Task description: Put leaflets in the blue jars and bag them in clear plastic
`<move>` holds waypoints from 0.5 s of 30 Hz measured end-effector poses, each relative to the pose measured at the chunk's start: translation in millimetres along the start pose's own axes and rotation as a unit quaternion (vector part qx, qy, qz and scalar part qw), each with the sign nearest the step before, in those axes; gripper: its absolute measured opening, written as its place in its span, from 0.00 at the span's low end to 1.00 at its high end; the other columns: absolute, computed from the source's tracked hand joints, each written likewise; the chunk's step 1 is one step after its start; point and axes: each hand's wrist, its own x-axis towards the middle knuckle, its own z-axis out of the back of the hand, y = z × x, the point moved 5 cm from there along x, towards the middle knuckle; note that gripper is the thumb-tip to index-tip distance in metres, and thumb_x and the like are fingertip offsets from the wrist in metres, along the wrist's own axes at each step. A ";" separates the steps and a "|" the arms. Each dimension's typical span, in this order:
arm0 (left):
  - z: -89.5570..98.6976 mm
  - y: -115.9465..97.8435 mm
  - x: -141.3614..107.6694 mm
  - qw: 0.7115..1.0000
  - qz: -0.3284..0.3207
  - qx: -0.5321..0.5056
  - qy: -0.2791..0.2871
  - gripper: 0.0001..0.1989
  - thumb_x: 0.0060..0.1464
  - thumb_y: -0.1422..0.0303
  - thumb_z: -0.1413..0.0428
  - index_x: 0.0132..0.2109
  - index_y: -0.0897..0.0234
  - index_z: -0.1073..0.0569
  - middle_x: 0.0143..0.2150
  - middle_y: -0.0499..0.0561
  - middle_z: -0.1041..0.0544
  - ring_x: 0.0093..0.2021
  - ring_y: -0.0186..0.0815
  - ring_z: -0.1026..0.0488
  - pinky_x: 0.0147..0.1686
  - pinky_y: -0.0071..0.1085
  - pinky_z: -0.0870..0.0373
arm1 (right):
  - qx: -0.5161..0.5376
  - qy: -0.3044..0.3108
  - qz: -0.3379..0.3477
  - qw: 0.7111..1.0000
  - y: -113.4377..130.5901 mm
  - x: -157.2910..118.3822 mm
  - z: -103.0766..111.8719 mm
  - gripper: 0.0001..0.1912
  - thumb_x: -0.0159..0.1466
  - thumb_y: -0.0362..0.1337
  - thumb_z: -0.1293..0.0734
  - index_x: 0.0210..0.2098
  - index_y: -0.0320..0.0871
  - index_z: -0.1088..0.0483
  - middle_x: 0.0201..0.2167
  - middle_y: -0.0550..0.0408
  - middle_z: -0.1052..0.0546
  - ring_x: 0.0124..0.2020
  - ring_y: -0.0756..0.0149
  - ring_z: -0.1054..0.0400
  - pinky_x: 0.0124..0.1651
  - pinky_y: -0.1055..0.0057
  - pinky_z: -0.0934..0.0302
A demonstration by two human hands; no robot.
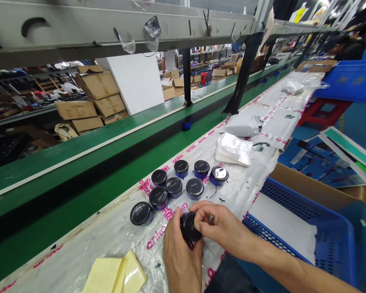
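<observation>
Sheeting (103, 232) with pink lettering runs from the lower left towards the upper right of the head view. At the lower middle, our left hand (181, 248) grasps a dark round container (191, 228), tilted so that its black top shows, while our right hand (216, 219) pinches the right edge of that top between thumb and finger; whether anything thin lies between the fingertips we cannot tell. Just above our hands, near the middle of the frame, we see eight similar containers (173, 186) standing. Yellow sheets (105, 274) lie at the bottom left, white packets (234, 148) right of centre, a blue basket (347, 240) at the lower right, and a green conveyor (116, 179) crosses the left.
</observation>
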 end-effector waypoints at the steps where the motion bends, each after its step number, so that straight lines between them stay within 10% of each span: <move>1: 0.0 -0.5 0.0 1.000 0.001 0.002 0.001 0.31 0.57 0.69 0.43 0.67 0.61 0.39 0.60 0.62 0.27 0.59 0.50 0.28 0.55 0.51 0.28 | 0.000 -0.001 0.001 1.000 -0.1 0.0 -0.2 0.06 0.54 0.28 0.35 0.25 0.42 0.27 0.48 0.51 0.24 0.46 0.59 0.29 0.47 0.68 0.37; 15: -0.6 4.9 0.9 0.999 -0.013 0.039 0.015 0.31 0.58 0.69 0.43 0.67 0.61 0.41 0.61 0.62 0.27 0.58 0.49 0.27 0.53 0.48 0.26 | 0.001 -0.035 0.009 0.999 2.9 -0.8 -0.8 0.05 0.57 0.31 0.30 0.24 0.42 0.26 0.44 0.51 0.21 0.45 0.59 0.28 0.44 0.68 0.38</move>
